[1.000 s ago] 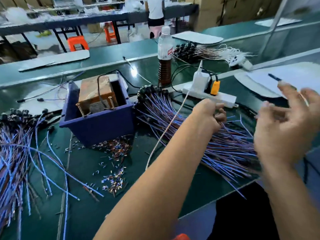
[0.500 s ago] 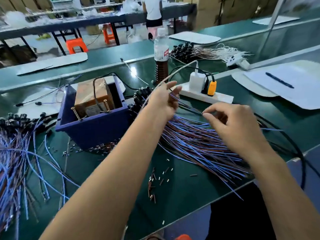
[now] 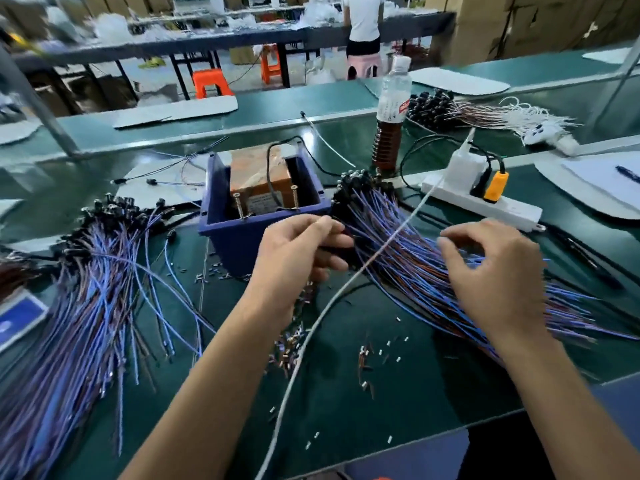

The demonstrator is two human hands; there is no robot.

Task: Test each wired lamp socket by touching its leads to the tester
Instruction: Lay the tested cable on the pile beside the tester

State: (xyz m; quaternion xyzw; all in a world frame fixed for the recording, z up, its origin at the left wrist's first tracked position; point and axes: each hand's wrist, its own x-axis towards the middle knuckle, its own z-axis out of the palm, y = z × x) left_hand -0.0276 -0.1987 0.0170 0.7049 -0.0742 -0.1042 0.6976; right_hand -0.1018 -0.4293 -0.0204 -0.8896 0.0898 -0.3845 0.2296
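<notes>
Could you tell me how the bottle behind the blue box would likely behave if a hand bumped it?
The bottle is tall and narrow, so it probably tips easily. Dark liquid fills only its lower part, which may steady it somewhat.

Black sockets [image 3: 360,187] with blue-brown leads [image 3: 415,258] fanned right of blue-boxed tester [image 3: 263,202].

Bare mat [image 3: 398,403] lies open between wire bundles [image 3: 433,268]; blue bin [image 3: 242,233] blocks beyond.
</notes>
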